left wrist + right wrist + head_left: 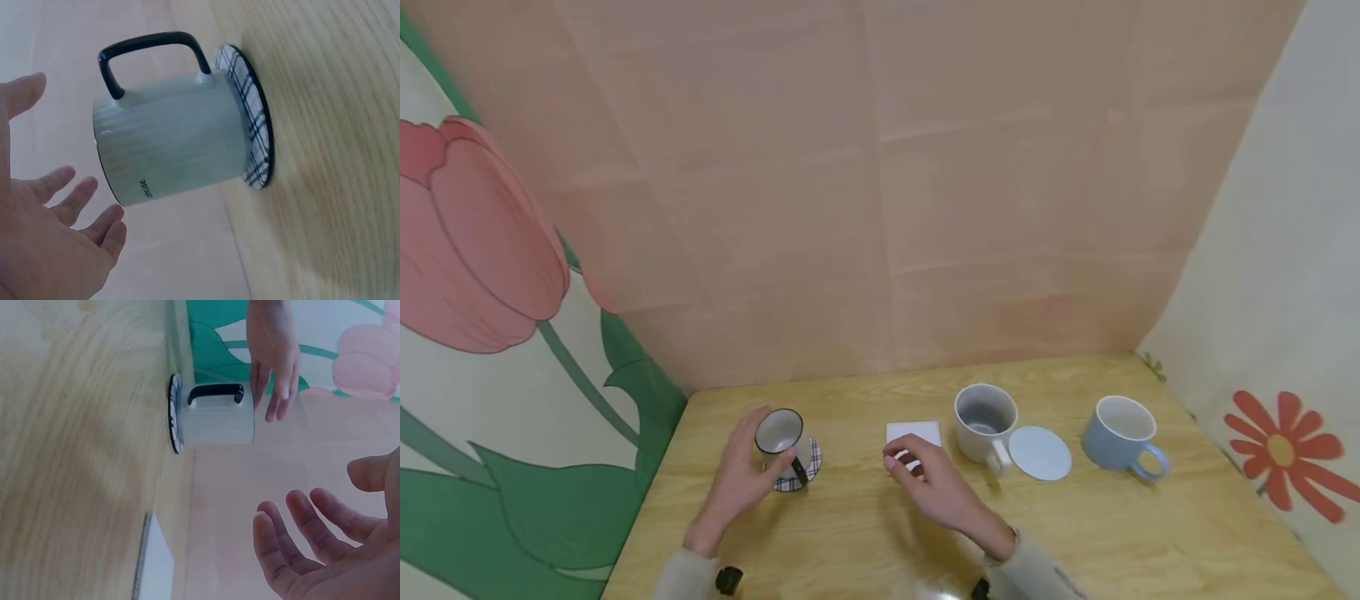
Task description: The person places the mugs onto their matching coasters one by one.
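A pale ribbed mug (175, 134) with a dark rim and black handle stands upright on a round plaid coaster (257, 119). My left hand (747, 471) is beside and above its rim, thumb and fingers spread with a gap between them. In the left wrist view the fingers (75, 200) are loosely bent close to the rim and grip nothing. My right hand (932, 483) hovers over a white square coaster (913, 432) and partly hides it. Its fingers (334, 531) are loosely bent, holding nothing.
Right of the square coaster stands a white mug (985, 425), its handle toward me. Beside it lies a round pale blue coaster (1041, 453). A blue mug (1112, 437) is farther right on the wooden table (850, 533). A pinkish-brown backdrop (880, 208) rises behind the table.
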Action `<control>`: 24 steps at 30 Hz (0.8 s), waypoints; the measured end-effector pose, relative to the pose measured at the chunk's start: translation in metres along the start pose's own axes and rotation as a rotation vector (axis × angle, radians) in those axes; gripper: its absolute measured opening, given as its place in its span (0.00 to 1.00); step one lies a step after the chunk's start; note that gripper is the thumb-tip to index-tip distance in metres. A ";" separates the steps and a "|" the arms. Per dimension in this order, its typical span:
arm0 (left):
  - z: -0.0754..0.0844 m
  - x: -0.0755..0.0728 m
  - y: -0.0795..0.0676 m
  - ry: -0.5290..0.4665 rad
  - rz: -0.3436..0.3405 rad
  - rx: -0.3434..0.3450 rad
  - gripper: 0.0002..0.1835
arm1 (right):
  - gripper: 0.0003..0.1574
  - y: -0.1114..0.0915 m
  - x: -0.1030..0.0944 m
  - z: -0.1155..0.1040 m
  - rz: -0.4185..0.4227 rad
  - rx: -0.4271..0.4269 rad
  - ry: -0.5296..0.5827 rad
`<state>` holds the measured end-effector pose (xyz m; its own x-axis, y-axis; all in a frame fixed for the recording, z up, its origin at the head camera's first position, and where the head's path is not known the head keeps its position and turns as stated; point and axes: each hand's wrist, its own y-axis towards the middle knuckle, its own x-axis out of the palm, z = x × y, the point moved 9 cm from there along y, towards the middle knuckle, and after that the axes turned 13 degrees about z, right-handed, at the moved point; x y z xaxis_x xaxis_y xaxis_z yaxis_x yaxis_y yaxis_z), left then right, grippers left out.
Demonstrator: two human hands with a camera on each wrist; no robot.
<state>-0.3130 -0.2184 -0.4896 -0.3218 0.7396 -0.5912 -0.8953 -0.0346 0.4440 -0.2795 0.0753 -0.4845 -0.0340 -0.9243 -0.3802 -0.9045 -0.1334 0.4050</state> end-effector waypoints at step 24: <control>0.041 0.030 0.002 -0.034 -0.057 0.076 0.44 | 0.08 0.005 -0.061 -0.005 0.112 -0.035 -0.057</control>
<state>-0.3121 -0.1687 -0.4794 -0.2594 0.7614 -0.5941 -0.8855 0.0580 0.4610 -0.2795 0.1293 -0.4554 -0.1590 -0.9124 -0.3772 -0.8784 -0.0436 0.4759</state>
